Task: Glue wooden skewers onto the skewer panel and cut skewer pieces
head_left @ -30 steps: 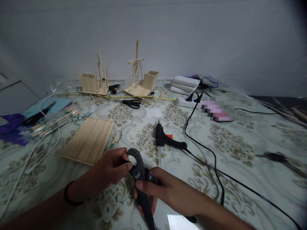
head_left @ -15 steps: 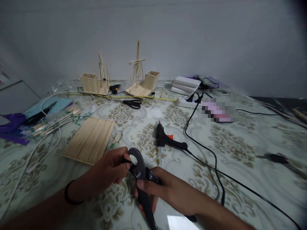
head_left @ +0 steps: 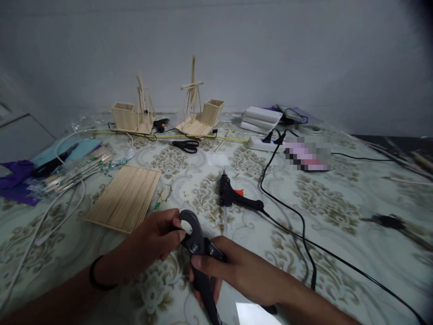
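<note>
A dark pipe cutter (head_left: 203, 289), its hooked jaw pointing up and left, is in my right hand (head_left: 237, 266). The thumb lies across the cutter below its pivot, and the other fingers wrap behind the handle. At the jaw, my left hand (head_left: 158, 237) is closed in a pinch on the dark lower part of the cutter's head. Whether a small piece is also between those fingertips is hidden. Left of the hands lies a flat panel of thin wooden sticks (head_left: 125, 198). Beyond them a black glue gun (head_left: 233, 196) rests on its side.
Two stick-built models (head_left: 125, 118) (head_left: 211, 113) stand by the wall, with black scissors (head_left: 186, 146) before them. Bagged sticks (head_left: 81, 171) lie left. A power strip (head_left: 262, 144) feeds black cords across the right side, near a dark pointed tool (head_left: 389, 222).
Both hands and the pipe cutter keep nearly the same pose. The whole view has shifted very slightly; nothing was taken up or let go.
</note>
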{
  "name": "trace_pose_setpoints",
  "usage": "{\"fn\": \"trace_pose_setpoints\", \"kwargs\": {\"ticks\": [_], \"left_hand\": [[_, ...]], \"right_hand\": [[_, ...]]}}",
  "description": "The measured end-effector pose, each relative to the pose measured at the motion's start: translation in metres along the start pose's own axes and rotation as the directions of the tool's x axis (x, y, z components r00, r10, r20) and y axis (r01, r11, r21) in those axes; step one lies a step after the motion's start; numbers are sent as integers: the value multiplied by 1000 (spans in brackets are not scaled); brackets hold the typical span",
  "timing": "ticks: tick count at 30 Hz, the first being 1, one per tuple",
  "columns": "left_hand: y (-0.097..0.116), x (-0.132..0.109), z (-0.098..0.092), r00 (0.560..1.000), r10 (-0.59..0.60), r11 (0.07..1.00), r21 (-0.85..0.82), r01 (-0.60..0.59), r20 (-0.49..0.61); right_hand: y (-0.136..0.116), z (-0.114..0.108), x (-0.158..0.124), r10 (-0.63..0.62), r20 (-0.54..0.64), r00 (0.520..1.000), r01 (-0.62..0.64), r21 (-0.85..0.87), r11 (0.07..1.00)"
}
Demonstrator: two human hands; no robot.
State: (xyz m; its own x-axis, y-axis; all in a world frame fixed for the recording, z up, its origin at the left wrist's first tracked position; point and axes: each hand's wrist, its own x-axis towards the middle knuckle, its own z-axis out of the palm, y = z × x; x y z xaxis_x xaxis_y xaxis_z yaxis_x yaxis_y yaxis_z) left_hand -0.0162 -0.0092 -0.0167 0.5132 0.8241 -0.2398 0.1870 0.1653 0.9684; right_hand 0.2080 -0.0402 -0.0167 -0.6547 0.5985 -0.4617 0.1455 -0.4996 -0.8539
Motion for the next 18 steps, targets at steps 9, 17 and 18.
{"fn": "trace_pose_setpoints", "kwargs": {"ticks": [9, 17, 18], "left_hand": [[0, 2, 2, 1000, 7, 1000, -22, -7, -6], [-5, 0, -2, 999, 35, 999, -42, -34, 18], [-5, 0, -2, 999, 44, 998, -37, -43, 13]], "right_hand": [[0, 1, 1, 11, -12, 1000, -11, -6, 1000], [-2, 1, -1, 27, -24, 999, -28, -17, 999], [-1, 0, -1, 25, -21, 999, -26, -17, 1000]]}}
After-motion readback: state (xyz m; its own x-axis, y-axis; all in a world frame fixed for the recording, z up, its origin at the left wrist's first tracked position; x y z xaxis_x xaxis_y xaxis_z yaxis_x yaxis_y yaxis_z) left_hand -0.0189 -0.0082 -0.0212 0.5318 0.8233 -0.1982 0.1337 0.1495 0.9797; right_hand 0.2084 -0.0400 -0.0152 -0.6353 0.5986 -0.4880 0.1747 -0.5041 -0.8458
